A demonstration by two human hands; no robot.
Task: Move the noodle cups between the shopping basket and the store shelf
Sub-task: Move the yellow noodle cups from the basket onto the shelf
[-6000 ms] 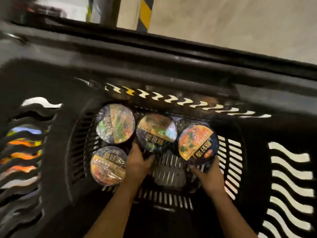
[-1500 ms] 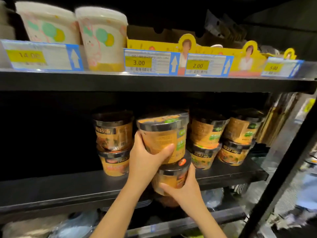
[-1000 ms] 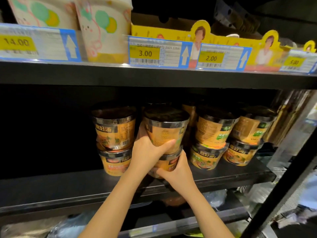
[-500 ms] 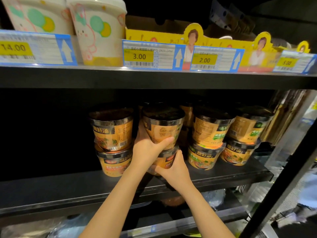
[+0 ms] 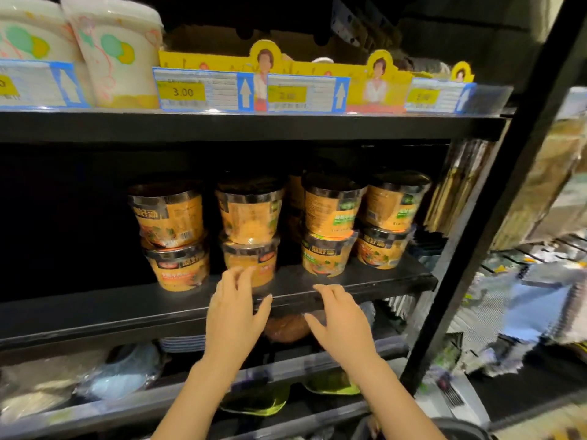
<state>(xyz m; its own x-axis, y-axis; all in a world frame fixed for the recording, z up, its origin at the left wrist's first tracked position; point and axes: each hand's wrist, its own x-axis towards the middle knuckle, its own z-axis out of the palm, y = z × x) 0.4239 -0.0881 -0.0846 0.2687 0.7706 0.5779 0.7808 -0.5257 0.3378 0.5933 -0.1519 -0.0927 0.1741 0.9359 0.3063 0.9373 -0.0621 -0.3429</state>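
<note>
Eight noodle cups are visible along the front of the middle shelf (image 5: 365,277), arranged as four stacks of two; further cups behind them are only partly visible in the dark recess. The second stack from the left consists of an upper cup (image 5: 250,214) resting on a lower cup (image 5: 249,260). The left hand (image 5: 235,315) is raised in front of this stack, palm toward the shelf, fingers straight and slightly spread, holding nothing; its fingertips overlap the base of the lower cup in this view, and contact cannot be determined. The right hand (image 5: 341,323) is at the shelf's front edge, fingers loosely extended and spread, also holding nothing. Both forearms enter from the bottom edge of the frame. Motion blur softens the hands and the cup labels, so most print is illegible. A dark curved rim (image 5: 460,428), cut off at the bottom right, cannot be identified with certainty. Price tags (image 5: 203,90) line the upper shelf beneath white tubs (image 5: 117,55).
</note>
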